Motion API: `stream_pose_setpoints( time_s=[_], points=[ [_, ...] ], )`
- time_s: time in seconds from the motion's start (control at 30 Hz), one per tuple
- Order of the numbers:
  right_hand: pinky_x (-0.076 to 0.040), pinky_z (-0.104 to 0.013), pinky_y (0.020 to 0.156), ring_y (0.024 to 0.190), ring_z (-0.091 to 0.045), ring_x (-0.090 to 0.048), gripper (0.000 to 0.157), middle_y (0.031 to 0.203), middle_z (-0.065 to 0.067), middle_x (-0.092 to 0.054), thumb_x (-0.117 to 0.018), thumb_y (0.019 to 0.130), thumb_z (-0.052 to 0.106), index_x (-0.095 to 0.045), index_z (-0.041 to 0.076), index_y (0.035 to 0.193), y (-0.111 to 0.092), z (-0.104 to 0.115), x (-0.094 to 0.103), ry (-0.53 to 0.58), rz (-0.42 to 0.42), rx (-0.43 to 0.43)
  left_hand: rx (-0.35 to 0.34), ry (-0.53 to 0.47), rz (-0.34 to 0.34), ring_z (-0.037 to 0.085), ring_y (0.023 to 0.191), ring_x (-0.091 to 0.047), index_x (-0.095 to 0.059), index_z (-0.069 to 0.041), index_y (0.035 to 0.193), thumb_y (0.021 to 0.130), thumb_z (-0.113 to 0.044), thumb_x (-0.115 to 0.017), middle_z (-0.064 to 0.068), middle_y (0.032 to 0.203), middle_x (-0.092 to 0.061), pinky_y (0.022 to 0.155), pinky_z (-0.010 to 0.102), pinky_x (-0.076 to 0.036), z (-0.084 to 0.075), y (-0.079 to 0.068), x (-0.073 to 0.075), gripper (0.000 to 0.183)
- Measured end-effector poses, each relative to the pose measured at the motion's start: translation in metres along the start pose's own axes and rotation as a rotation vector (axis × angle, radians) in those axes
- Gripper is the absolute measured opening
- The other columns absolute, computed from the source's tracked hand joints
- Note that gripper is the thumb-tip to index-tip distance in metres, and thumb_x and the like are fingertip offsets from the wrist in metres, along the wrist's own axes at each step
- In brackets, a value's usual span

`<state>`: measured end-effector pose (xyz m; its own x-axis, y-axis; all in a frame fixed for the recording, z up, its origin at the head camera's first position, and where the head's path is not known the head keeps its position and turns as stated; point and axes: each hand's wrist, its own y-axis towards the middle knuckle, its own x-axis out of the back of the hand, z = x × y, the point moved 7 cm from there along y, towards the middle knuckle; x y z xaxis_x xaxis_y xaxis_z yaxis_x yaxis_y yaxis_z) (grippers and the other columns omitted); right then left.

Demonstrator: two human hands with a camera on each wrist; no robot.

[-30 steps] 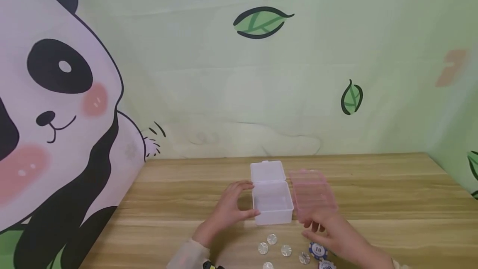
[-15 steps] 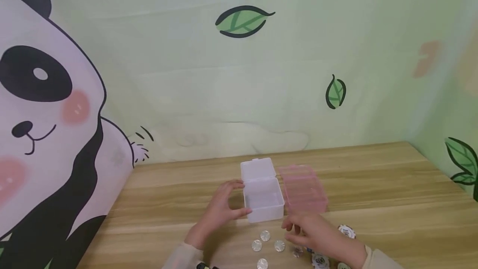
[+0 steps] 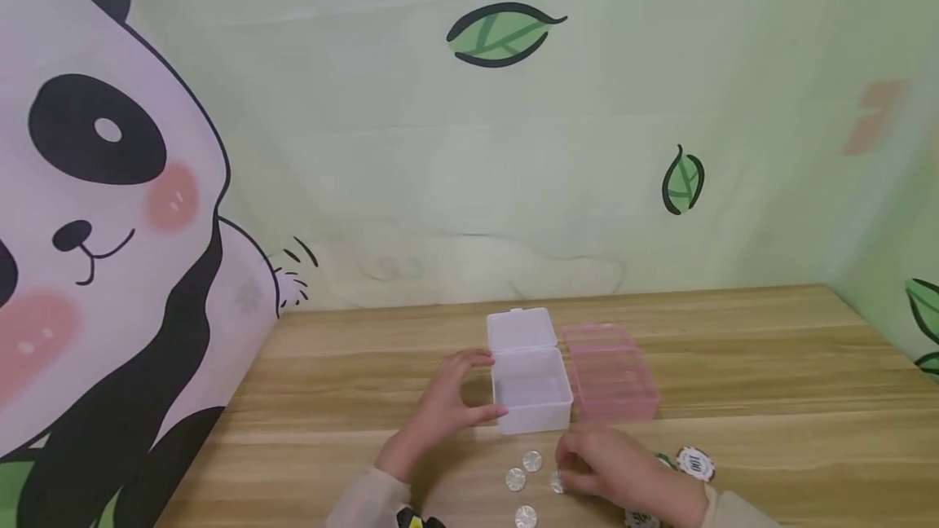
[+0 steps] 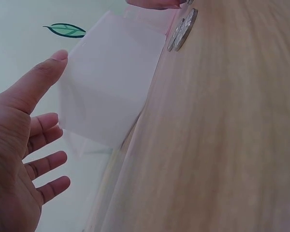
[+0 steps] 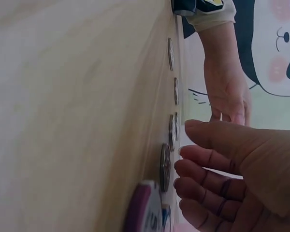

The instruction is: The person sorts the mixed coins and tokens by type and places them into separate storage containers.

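A white plastic box (image 3: 534, 419) stands with its lid raised toward the back. At its left side rests my left hand (image 3: 449, 399), thumb by the front corner and fingertips by the back corner, fingers fairly straight. In the left wrist view the thumb and index finger reach the edge of the box (image 4: 111, 77). My right hand (image 3: 612, 463) is low over the table, its fingertips beside a silver coin (image 3: 557, 481). Seen from the right wrist, the fingers of that hand (image 5: 232, 179) are loosely bent with nothing between them and the thumb. Other coins (image 3: 516, 479) lie nearby.
A see-through pink box (image 3: 614, 381) stands right of the white one. Poker chips lie by the right forearm: a red-and-white one (image 3: 695, 464), a partly covered green one (image 3: 665, 461) and a white one (image 3: 642, 519). Behind the wooden table (image 3: 367, 365) hangs a panda-print cloth.
My right hand has moved left and nearer the viewer, from the pink box's front corner to the coins. The left hand stays at the white box. The head view has shifted slightly.
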<state>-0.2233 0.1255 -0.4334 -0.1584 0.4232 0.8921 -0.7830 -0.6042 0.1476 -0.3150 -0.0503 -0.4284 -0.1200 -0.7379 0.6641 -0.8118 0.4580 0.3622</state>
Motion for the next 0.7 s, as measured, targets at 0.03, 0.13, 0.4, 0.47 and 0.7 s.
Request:
stream_pose_setpoints(
  time_s=[0.03, 0.13, 0.4, 0.47, 0.7],
  points=[
    [-0.046, -0.020, 0.065, 0.071, 0.003, -0.049, 0.011, 0.082, 0.011, -0.061, -0.073, 0.082, 0.025, -0.065, 0.017, 0.085, 0.0003, 0.0003, -0.0009, -0.014, 0.004, 0.000, 0.000, -0.002, 0.000, 0.031, 0.132, -0.045, -0.057, -0.007, 0.124, 0.069, -0.027, -0.085, 0.009, 0.136, -0.055, 0.110, 0.052, -0.034, -0.0002, 0.0000, 0.0000, 0.065],
    [-0.043, -0.019, 0.063, 0.069, 0.004, -0.044, 0.014, 0.082, 0.011, -0.058, -0.075, 0.080, 0.027, -0.065, 0.017, 0.084, 0.0014, 0.0011, -0.0033, -0.045, 0.020, -0.007, 0.001, -0.003, -0.003, 0.031, 0.132, -0.045, -0.057, -0.007, 0.124, 0.069, -0.027, -0.085, 0.008, 0.136, -0.056, 0.110, 0.052, -0.034, -0.0006, 0.0002, 0.0004, 0.064],
    [-0.038, -0.018, 0.060, 0.067, 0.002, -0.038, 0.016, 0.078, 0.012, -0.050, -0.076, 0.079, 0.024, -0.061, 0.018, 0.081, 0.0039, 0.0029, -0.0063, -0.071, 0.057, -0.048, -0.009, 0.012, -0.014, 0.030, 0.131, -0.046, -0.058, -0.008, 0.123, 0.069, -0.027, -0.086, 0.008, 0.135, -0.057, 0.110, 0.050, -0.035, -0.0009, 0.0011, 0.0010, 0.064],
    [-0.038, -0.019, 0.060, 0.067, 0.001, -0.038, 0.017, 0.077, 0.012, -0.049, -0.076, 0.079, 0.023, -0.060, 0.018, 0.081, 0.0048, 0.0044, -0.0063, -0.093, 0.057, -0.044, -0.009, 0.008, -0.015, 0.030, 0.131, -0.046, -0.058, -0.008, 0.123, 0.069, -0.027, -0.086, 0.008, 0.135, -0.056, 0.110, 0.050, -0.035, -0.0009, 0.0012, 0.0013, 0.063],
    [-0.039, -0.020, 0.059, 0.066, 0.000, -0.039, 0.021, 0.074, 0.010, -0.047, -0.078, 0.076, 0.020, -0.057, 0.016, 0.078, 0.0075, 0.0062, -0.0083, -0.122, 0.081, -0.075, -0.010, 0.006, -0.006, 0.031, 0.131, -0.047, -0.057, -0.007, 0.123, 0.070, -0.027, -0.085, 0.009, 0.135, -0.056, 0.109, 0.051, -0.035, -0.0009, 0.0000, 0.0007, 0.063]
  ],
)
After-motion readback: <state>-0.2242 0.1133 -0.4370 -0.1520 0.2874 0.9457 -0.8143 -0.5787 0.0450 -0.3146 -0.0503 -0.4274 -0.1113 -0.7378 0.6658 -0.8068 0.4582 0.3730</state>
